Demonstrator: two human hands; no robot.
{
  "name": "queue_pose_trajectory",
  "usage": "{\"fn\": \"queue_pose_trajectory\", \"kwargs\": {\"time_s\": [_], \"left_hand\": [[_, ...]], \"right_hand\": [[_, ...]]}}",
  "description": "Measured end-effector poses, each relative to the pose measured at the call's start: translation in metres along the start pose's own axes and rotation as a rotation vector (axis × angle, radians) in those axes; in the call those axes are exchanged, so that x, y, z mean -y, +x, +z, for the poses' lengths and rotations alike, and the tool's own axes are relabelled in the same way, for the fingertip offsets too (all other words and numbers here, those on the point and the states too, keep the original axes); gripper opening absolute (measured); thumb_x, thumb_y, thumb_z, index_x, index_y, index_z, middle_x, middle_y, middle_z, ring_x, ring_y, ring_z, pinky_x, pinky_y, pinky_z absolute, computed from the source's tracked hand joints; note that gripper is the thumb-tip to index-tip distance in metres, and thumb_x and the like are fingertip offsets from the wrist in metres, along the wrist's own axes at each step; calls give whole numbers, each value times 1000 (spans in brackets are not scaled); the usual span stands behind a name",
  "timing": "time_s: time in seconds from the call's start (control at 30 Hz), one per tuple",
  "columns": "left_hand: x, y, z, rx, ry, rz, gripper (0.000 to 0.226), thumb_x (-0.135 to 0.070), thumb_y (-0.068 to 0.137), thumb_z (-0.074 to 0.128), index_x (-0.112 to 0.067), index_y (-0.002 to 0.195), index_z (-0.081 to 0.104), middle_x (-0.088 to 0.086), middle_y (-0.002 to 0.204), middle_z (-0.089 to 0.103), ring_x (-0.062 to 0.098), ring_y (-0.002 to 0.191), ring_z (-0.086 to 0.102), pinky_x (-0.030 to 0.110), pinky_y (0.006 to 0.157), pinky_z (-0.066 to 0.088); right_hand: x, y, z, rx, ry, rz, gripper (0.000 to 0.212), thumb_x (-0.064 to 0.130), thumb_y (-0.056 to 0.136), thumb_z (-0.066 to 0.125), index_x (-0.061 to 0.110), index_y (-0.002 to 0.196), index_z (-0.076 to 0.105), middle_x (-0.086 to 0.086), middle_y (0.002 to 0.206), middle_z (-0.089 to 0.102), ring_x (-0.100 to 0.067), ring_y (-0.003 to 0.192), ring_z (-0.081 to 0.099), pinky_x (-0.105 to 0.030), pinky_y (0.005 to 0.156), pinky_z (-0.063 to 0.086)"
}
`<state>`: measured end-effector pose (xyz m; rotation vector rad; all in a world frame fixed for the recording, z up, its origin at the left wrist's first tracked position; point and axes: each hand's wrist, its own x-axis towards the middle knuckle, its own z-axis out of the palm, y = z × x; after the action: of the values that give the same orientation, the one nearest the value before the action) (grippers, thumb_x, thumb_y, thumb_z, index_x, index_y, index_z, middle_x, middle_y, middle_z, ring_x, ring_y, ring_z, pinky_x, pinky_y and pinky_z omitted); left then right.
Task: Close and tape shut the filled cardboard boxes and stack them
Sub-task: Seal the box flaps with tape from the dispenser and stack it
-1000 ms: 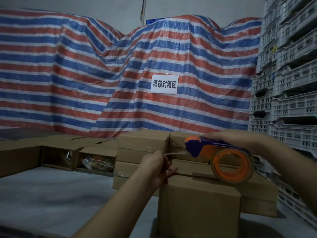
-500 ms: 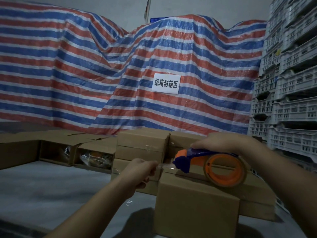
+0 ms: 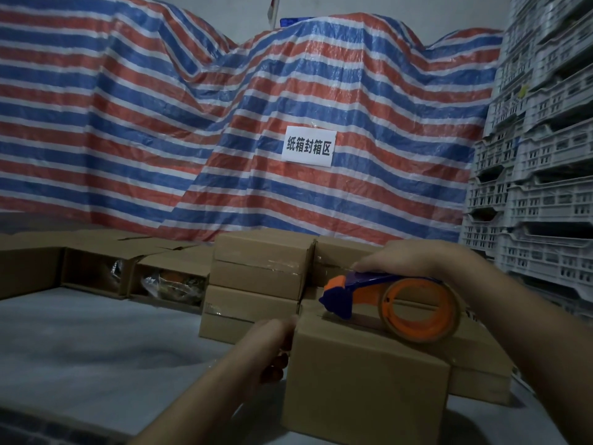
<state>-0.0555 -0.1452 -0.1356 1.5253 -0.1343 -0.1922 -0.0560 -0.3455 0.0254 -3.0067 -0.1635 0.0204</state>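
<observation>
The head view looks down on a closed cardboard box standing on a grey table, nearest the camera and a little right of centre. On its top rests a tape dispenser, blue and orange, with its blue front end touching the box top near the left edge and its orange roll toward the right. The right hand lies over the dispenser's handle from above, fingers curled round it. The left hand is at the box's upper left corner, fingers bent against the left side; whether they pinch a tape end cannot be told in the dim light.

Just behind the box, touching it, are stacked boxes, closed and sealed with clear tape, with more closed boxes to the right under the right arm. Further left stand open boxes on their sides, with plastic-wrapped contents showing. Behind everything hangs a striped tarpaulin in red, blue and white, bearing a white sign with dark characters. On the far right rise stacked pale plastic crates.
</observation>
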Motion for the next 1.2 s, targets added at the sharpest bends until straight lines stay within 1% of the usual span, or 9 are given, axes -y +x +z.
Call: {"fn": "queue_pose_trajectory", "kwargs": {"time_s": [0.2,0.33,0.4,0.5,0.6,0.67,0.77,0.93,1.2], "left_hand": [[2,-2,7,-57,-39,-98,50,-52,96,50,-5,105,65,12,100,65,29,98,59,48,105,45],[6,-2,6,-125,50,-135,32,-28,103,46,-7,88,65,14,84,67,30,89,63,37,84,50],[6,-2,4,-223,141,8,29,-27,105,41,-11,89,60,12,86,62,23,79,59,34,74,47],[2,-10,0,-221,288,439,21,-57,97,38,-44,101,54,-18,99,61,0,92,57,25,75,45],[-3,-20,1,-33,548,516,61,-88,76,31,-57,125,49,-37,101,55,-18,97,49,13,77,39],[-5,-23,1,-49,726,545,75,-93,69,30,-58,135,39,-40,94,51,-19,93,50,13,77,43],[-11,-29,-1,-98,896,635,64,-94,67,24,-70,126,18,-33,91,55,-6,94,58,27,83,54],[-11,-25,-1,-149,1099,653,89,-94,69,8,-50,142,33,-18,120,60,4,101,57,34,89,51],[-15,-22,1,-145,1229,744,89,-86,76,2,-40,136,49,-23,150,39,0,132,41,28,100,40]], "right_hand": [[6,-2,1,0,-27,2,33,48,105,42,30,87,64,17,53,61,4,44,54,-21,59,38],[10,0,1,0,-1,41,30,49,103,47,31,87,64,18,49,61,6,40,55,-21,57,37],[12,2,2,20,-8,47,29,49,103,47,29,89,64,18,48,62,6,41,56,-20,57,37],[12,5,2,23,23,58,30,49,102,48,27,90,65,16,51,62,3,41,56,-18,55,38],[9,3,1,35,-41,-8,26,46,104,47,32,87,62,14,58,65,5,44,56,-15,53,38],[6,2,-1,35,7,0,27,49,102,49,30,89,63,15,54,63,4,43,56,-16,54,39],[0,-1,-5,41,67,54,36,55,100,49,25,88,64,13,52,63,1,42,56,-18,53,42],[-16,-8,-16,54,60,105,45,64,96,50,23,85,67,9,57,65,-4,44,57,-19,53,44],[-72,-37,-20,-5,-119,191,57,79,89,45,30,77,71,3,76,68,-14,67,62,-26,70,46]]}}
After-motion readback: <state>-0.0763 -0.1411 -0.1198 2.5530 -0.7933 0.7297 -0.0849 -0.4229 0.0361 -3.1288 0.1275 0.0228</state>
